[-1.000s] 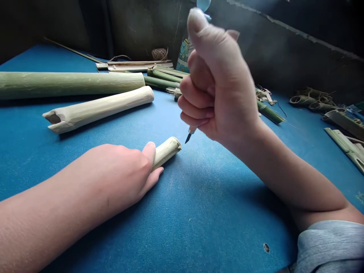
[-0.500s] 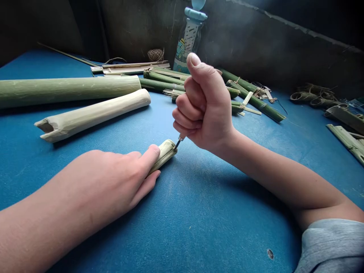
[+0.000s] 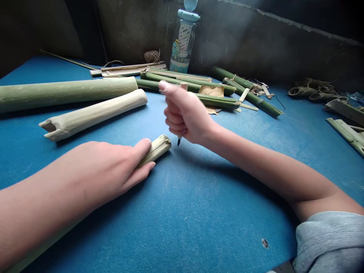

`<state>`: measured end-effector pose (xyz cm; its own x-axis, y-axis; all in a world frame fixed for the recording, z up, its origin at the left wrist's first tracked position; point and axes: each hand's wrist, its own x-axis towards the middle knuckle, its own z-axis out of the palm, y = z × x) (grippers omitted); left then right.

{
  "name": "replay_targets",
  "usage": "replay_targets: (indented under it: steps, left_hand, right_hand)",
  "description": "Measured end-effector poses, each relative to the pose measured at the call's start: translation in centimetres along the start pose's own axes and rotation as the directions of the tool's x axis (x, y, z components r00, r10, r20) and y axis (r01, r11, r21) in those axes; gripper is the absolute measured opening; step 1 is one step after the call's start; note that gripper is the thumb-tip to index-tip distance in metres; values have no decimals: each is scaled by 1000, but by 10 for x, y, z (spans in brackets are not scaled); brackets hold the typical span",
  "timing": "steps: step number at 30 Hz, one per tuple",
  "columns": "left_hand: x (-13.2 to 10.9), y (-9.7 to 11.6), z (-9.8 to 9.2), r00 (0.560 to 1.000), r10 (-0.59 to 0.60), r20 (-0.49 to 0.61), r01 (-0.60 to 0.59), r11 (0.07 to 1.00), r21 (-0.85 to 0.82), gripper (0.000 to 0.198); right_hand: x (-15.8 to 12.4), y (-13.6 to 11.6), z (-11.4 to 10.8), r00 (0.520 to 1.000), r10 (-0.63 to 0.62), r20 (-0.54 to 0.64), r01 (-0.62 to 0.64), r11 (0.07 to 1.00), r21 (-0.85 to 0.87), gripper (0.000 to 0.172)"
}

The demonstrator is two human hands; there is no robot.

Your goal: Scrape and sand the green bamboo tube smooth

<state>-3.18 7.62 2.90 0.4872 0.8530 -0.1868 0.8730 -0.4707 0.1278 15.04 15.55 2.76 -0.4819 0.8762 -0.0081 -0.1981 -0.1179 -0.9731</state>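
Far back on the table stands a blue-capped bottle (image 3: 183, 43), its contents hard to tell. The left hand (image 3: 113, 163) grips a short peeled bamboo piece (image 3: 156, 149) against the blue table (image 3: 199, 216); apart from it, the right hand (image 3: 184, 113) makes a fist around a small pointed tool (image 3: 179, 141), tip down.

Measured from the short bamboo piece (image 3: 156, 151) under the left hand (image 3: 99, 167), passage is offered over the blue bench (image 3: 227, 227) from 4 to 6 o'clock. It is obstructed at 10 o'clock by a peeled bamboo tube (image 3: 91, 115), and at 1 o'clock by the right hand (image 3: 184, 113), its pointed tool (image 3: 179, 142) and green bamboo stalks (image 3: 216, 101) beyond.
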Motion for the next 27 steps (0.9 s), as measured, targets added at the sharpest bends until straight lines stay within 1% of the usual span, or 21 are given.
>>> replay_targets:
  steps: [2,3,5,6,9,12,17,21,24,27]
  left_hand:
    - [0,0,-2,998,20,54,-26,992,123,27]
    - [0,0,-3,997,25,74,-36,989,145,26]
    - [1,1,-5,995,27,100,-39,992,121,24]
    - [2,1,-6,994,27,105,-38,994,104,24]
    - [4,-1,-5,994,17,105,-26,996,85,28]
    - [5,-4,-3,993,-12,114,0,994,105,32]
    - [7,-10,0,994,0,107,-8,997,74,33]
    - [8,-9,0,989,-55,135,46,997,69,38]
    - [9,-7,0,985,-71,157,64,997,51,38]
    - [8,-8,1,991,-51,121,47,998,37,38]
  right_hand:
    - [-3,-12,-2,998,-64,30,62,997,44,61]
    - [-5,-18,-2,993,-109,36,107,992,63,60]
    - [-10,-28,1,983,-184,15,182,978,102,62]
    - [-11,-29,3,980,-200,1,198,971,131,64]
    - [-11,-22,8,980,-197,7,189,951,243,70]
    - [-7,-11,8,985,-173,23,159,943,291,74]
    - [-4,-9,4,980,-200,-9,197,955,221,69]
    - [-9,-11,6,966,-256,-42,260,953,157,64]
    - [-18,-11,11,950,-310,-35,311,942,127,57]
    - [-24,-8,14,924,-375,-71,381,916,123,45]
